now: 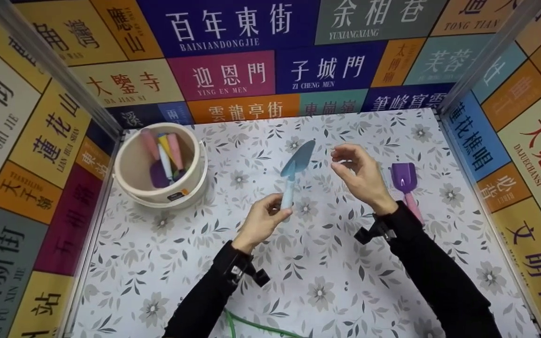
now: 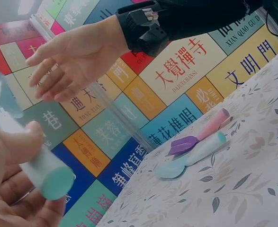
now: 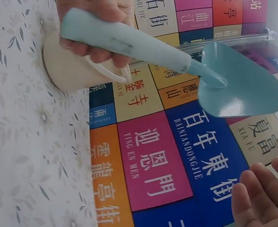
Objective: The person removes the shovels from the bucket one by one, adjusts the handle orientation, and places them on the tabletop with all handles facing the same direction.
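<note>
My left hand [image 1: 258, 224] grips the pale handle of a light-blue garden trowel [image 1: 300, 158], whose blade points away from me above the table. In the right wrist view the trowel's blade [image 3: 240, 82] is broad and teal. To the right of the blade, my right hand [image 1: 363, 177] is raised with fingers loosely bent, apart from the trowel and holding nothing. Beyond it lie a purple hand shovel with a pink handle [image 2: 210, 125] and, alongside, another light-blue trowel [image 2: 205, 150]. My right hand and forearm mostly hide that second trowel in the head view.
A cream bucket [image 1: 125, 166] at the back left holds several tools with pink, yellow and light-blue handles and a purple blade. Panels with large lettering [image 1: 233, 75] wall the table on three sides. A green cord [image 1: 261, 324] lies at the front edge of the floral tabletop [image 1: 327, 263].
</note>
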`<state>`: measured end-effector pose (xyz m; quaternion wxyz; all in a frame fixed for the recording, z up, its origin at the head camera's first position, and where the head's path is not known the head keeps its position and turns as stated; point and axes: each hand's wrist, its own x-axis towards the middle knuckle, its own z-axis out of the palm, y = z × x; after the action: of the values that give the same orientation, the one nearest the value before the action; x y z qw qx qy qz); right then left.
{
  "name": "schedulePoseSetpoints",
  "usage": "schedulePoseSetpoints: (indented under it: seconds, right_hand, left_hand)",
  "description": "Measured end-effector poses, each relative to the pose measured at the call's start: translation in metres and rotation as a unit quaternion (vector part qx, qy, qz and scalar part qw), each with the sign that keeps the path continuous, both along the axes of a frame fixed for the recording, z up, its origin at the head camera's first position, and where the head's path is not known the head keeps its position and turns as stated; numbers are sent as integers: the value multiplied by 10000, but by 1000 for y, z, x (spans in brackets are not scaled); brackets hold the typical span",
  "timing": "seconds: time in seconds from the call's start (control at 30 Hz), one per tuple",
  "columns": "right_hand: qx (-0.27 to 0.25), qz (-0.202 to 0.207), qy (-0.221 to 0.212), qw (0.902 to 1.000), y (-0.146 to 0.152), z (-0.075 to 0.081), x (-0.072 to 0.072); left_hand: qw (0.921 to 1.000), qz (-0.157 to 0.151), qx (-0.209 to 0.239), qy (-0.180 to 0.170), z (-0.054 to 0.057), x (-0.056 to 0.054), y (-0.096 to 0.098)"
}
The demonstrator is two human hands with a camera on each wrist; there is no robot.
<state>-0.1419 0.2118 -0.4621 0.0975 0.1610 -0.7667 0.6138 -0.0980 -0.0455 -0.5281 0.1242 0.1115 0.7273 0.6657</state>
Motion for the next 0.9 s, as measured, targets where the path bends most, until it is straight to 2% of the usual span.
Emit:
schedulePoseSetpoints:
  seconds: [0.2, 0.37, 0.57, 0.77, 0.9]
  right_hand:
    - [-352, 28, -812, 9961, -15, -33, 15]
    - [-566, 16, -1261, 9904, -31, -47, 30]
    - [-943, -65, -1578, 9829, -48, -50, 34]
    - [-937, -242, -2118, 9725, -59, -49, 36]
    - [-1068, -340, -2272, 9674, -63, -48, 36]
  left_hand:
    - [9983, 483, 108, 309, -7, 7, 12]
    - [9964, 671, 59, 515, -12, 12, 24]
    - [9950, 804, -175, 569, -16, 16, 33]
    - [9938, 828, -384, 640, -17, 18, 39]
    - [9936, 817, -402, 661, -18, 20, 41]
